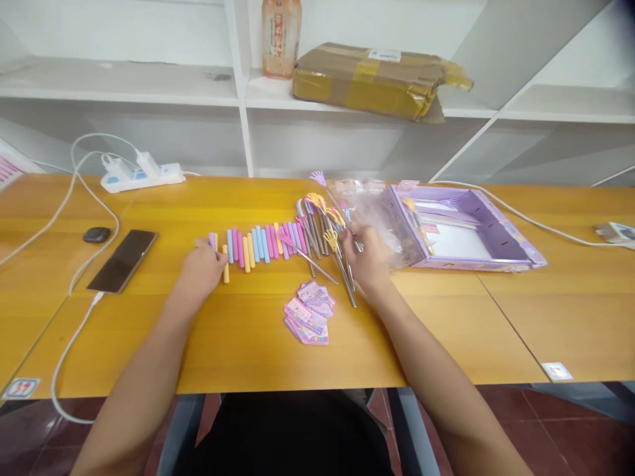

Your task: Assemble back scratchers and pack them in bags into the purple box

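Between the left hand [202, 264] and the right hand [367, 258], the sticks [260, 242] mix plain lilac, pink, yellow and pale blue. Beside the right hand, back scratchers [331, 239] have silver rods [346, 277] and yellow, orange, pink, lilac and blue heads [315, 199]. On the near side of both hands, the cards [307, 320] carry pink-and-purple prints. Right of the right hand, the box [501, 225] is purple with a white floor.

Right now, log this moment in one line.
left hand: touching pastel cylindrical sticks; right hand: holding purple-hand-topped metal rod; nearby: pink-purple printed cards, open purple box
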Action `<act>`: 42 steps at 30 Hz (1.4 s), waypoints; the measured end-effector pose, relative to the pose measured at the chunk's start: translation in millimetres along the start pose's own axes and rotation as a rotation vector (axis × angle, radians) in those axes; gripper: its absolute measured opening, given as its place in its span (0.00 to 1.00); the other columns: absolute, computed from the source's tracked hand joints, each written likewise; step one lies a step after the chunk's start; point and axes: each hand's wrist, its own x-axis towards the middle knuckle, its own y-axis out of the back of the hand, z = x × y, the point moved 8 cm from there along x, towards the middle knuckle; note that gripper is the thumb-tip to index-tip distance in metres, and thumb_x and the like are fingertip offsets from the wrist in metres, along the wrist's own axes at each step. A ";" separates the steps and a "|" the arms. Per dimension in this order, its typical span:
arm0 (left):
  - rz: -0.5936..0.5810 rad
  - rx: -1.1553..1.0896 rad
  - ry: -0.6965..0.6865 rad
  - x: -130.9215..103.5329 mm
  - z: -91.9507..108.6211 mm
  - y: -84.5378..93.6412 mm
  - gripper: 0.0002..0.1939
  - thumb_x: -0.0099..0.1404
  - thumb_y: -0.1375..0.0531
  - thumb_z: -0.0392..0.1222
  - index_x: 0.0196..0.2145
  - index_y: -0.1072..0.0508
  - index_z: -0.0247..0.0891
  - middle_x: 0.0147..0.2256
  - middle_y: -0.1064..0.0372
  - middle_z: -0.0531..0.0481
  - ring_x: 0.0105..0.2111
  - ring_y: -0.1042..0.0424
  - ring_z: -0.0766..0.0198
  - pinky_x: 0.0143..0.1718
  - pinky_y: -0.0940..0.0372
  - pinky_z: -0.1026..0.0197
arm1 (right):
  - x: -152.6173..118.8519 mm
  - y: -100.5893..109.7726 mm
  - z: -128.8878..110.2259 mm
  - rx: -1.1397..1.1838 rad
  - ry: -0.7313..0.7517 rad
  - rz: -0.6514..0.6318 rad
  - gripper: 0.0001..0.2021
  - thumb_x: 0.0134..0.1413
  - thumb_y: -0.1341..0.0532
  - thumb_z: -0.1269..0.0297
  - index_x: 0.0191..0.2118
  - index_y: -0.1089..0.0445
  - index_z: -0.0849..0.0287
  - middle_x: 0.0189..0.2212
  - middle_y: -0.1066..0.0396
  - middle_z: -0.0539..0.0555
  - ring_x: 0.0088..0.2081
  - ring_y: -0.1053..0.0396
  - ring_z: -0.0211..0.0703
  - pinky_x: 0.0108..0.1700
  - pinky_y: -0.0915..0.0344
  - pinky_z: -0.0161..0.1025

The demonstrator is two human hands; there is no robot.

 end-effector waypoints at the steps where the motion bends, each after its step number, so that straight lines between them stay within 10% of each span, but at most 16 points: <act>1: 0.031 -0.023 0.002 -1.1 1.0 4.0 0.17 0.72 0.44 0.42 0.54 0.35 0.29 0.39 0.23 0.33 0.41 0.20 0.39 0.40 0.31 0.48 | 0.9 2.6 0.5 0.090 -0.062 0.031 0.07 0.69 0.36 0.58 0.45 0.29 0.55 0.38 0.19 0.56 0.39 0.20 0.46 0.47 0.25 0.44; 7: 0.178 -0.291 -0.113 -10.9 12.3 18.2 0.20 0.67 0.41 0.41 0.55 0.36 0.35 0.43 0.22 0.37 0.39 0.21 0.45 0.39 0.31 0.50 | -4.7 5.3 21.3 1.053 -0.605 0.297 0.13 0.58 0.27 0.60 0.37 0.32 0.54 0.35 0.20 0.48 0.36 0.20 0.37 0.46 0.22 0.37; 11: 0.137 -0.472 -0.305 -21.3 28.7 11.8 0.18 0.65 0.41 0.41 0.52 0.36 0.40 0.45 0.23 0.43 0.37 0.23 0.53 0.39 0.32 0.54 | -11.1 -14.0 18.1 1.402 -0.855 0.109 0.13 0.50 0.24 0.67 0.36 0.28 0.54 0.39 0.20 0.47 0.44 0.20 0.35 0.52 0.23 0.34; 19: -0.129 -0.496 -0.560 -59.7 69.0 -11.2 0.18 0.65 0.43 0.38 0.53 0.36 0.41 0.34 0.33 0.54 0.29 0.34 0.62 0.33 0.39 0.59 | -20.2 -30.6 -25.2 1.098 -0.624 -0.360 0.15 0.55 0.25 0.54 0.42 0.27 0.52 0.40 0.21 0.51 0.45 0.24 0.44 0.55 0.28 0.45; 26: -0.174 -0.462 -0.907 -98.7 105.0 -15.2 0.08 0.69 0.48 0.33 0.45 0.35 0.40 0.41 0.36 0.48 0.34 0.35 0.62 0.38 0.38 0.58 | -38.5 -44.9 -35.4 0.940 -0.577 -0.560 0.34 0.70 0.48 0.30 0.33 0.23 0.57 0.24 0.39 0.51 0.24 0.43 0.38 0.25 0.46 0.38; 29: -0.187 -0.457 -0.953 -105.0 108.5 -16.1 0.07 0.76 0.50 0.36 0.47 0.33 0.39 0.40 0.33 0.48 0.35 0.32 0.61 0.40 0.37 0.57 | -45.2 -46.4 -41.5 1.063 -0.606 -0.581 0.24 0.67 0.36 0.37 0.36 0.24 0.57 0.19 0.49 0.43 0.19 0.55 0.33 0.22 0.58 0.36; 42: -0.194 -0.404 -0.933 -104.7 105.2 -24.6 0.17 0.84 0.55 0.49 0.50 0.30 0.39 0.42 0.27 0.45 0.39 0.26 0.57 0.41 0.33 0.55 | -51.7 -43.9 -51.1 1.144 -0.602 -0.630 0.17 0.66 0.31 0.47 0.38 0.24 0.58 0.25 0.26 0.49 0.17 0.38 0.34 0.17 0.45 0.33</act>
